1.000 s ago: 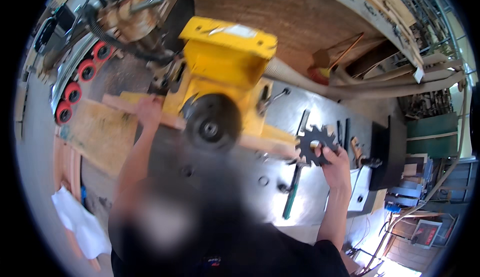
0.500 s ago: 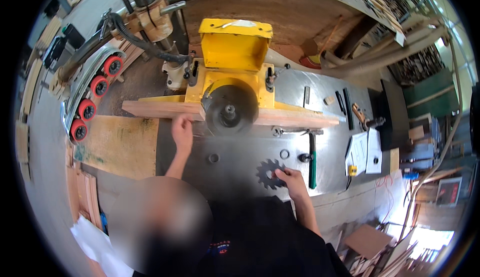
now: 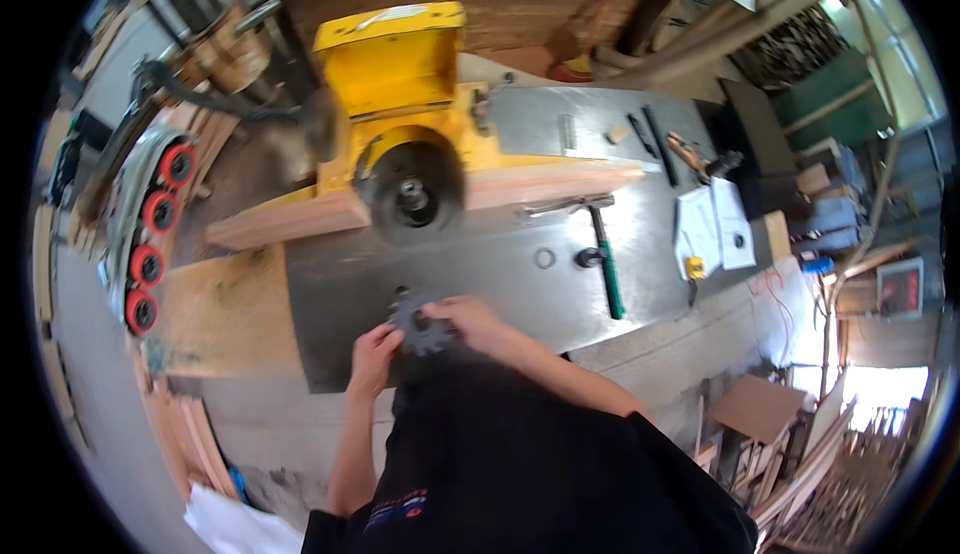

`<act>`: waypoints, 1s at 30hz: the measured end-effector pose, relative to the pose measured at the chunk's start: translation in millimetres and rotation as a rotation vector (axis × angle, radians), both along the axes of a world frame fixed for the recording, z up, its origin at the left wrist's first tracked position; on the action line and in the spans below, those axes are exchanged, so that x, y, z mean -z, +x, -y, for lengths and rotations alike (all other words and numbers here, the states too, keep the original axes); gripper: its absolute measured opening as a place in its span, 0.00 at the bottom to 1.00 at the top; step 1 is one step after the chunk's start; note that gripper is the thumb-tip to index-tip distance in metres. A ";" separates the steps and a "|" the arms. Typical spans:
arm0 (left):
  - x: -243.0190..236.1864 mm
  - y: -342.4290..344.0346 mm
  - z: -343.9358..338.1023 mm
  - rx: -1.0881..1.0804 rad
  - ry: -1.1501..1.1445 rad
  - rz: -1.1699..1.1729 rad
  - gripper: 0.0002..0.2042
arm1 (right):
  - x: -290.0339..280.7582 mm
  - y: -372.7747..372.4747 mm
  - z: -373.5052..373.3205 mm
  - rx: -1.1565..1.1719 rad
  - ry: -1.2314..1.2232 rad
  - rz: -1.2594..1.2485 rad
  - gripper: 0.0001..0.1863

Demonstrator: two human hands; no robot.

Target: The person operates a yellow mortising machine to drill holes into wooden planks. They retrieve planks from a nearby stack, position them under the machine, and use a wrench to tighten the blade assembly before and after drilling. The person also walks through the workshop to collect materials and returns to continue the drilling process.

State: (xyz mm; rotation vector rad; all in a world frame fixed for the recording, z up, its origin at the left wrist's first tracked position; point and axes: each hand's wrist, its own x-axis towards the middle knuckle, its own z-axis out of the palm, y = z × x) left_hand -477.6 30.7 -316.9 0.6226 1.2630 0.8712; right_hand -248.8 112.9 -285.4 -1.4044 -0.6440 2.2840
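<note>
Both hands grip a grey toothed cutter disc (image 3: 425,332) low over the steel worktable (image 3: 520,304). My left hand (image 3: 375,352) pinches its left edge; my right hand (image 3: 470,322) holds it from the right, thumb near the centre hole. Behind them stands a yellow machine (image 3: 390,64) with its hood raised, a dark round blade (image 3: 385,189) on a spindle (image 3: 410,189), and a wooden fence board (image 3: 285,216) along it. A loose ring (image 3: 545,257), a wrench (image 3: 560,206), a hammer (image 3: 612,284) with a green handle and a small black round part (image 3: 588,257) lie on the table.
At left are a feeder (image 3: 130,214) with red wheels and a plywood board (image 3: 220,319). At right lie dark bars (image 3: 660,144), white papers (image 3: 700,239) and a yellow tape measure (image 3: 694,268). A thick hose (image 3: 700,44) runs along the back; timber leans at the lower right.
My left hand has left the fence area and come down onto the cutter. My right hand has brought the cutter leftward to meet it. The view has shifted.
</note>
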 end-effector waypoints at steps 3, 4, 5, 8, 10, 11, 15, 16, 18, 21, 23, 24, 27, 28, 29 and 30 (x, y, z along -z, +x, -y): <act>-12.8 -4.4 26.4 -0.291 0.043 0.099 0.11 | 6.4 -34.2 -7.2 -0.142 0.085 -0.030 0.14; -10.8 -10.5 32.6 -0.325 0.054 0.102 0.12 | 8.4 -46.8 -8.2 -0.142 0.097 -0.029 0.14; -7.4 -19.6 42.4 -0.375 0.066 0.099 0.12 | 9.5 -60.6 -8.0 -0.157 0.108 -0.035 0.13; -3.2 -39.4 63.3 -0.479 0.098 0.133 0.12 | 17.0 -91.7 -6.1 -0.329 0.240 -0.074 0.17; -18.6 -41.5 69.1 -0.525 0.128 0.137 0.12 | 10.3 -97.8 -4.7 -0.356 0.228 -0.117 0.20; -15.2 -44.6 72.2 -0.540 0.158 0.133 0.11 | -0.9 -100.0 -2.9 -0.345 0.188 -0.152 0.21; 7.7 -65.1 73.2 -0.646 0.182 0.135 0.09 | 30.0 -99.1 -0.5 -0.452 0.788 0.307 0.25; 15.8 -78.0 76.1 -0.708 0.170 0.128 0.09 | -4.0 -87.6 1.2 -0.590 0.874 0.535 0.21; 29.7 -102.9 73.2 -0.766 0.163 0.085 0.09 | 26.0 -71.3 -6.0 -0.668 1.474 0.851 0.20; 25.9 -125.9 67.3 -0.759 0.109 -0.236 0.10 | 47.8 -60.0 -14.5 -0.861 1.605 0.973 0.19; 56.1 -153.0 50.4 -0.738 0.187 0.058 0.11 | 57.0 -38.0 -21.6 -0.866 1.493 0.801 0.15; 42.0 -143.9 36.3 -0.742 0.175 0.184 0.10 | 64.4 -26.2 -18.0 -0.768 1.577 0.835 0.13; 66.0 -183.5 44.2 -1.008 0.200 -0.096 0.05 | 62.0 10.8 -10.7 -0.819 1.463 0.886 0.11; 58.6 -182.4 38.3 -1.055 0.127 -0.126 0.05 | 52.3 25.9 -5.4 -0.837 1.351 0.939 0.13; 50.1 -184.6 34.6 -1.084 0.063 -0.140 0.05 | 60.1 40.9 -2.3 -0.825 1.324 1.024 0.17; 48.3 -188.6 42.7 -1.111 0.063 -0.152 0.05 | 63.0 60.1 1.5 -0.793 1.329 1.017 0.20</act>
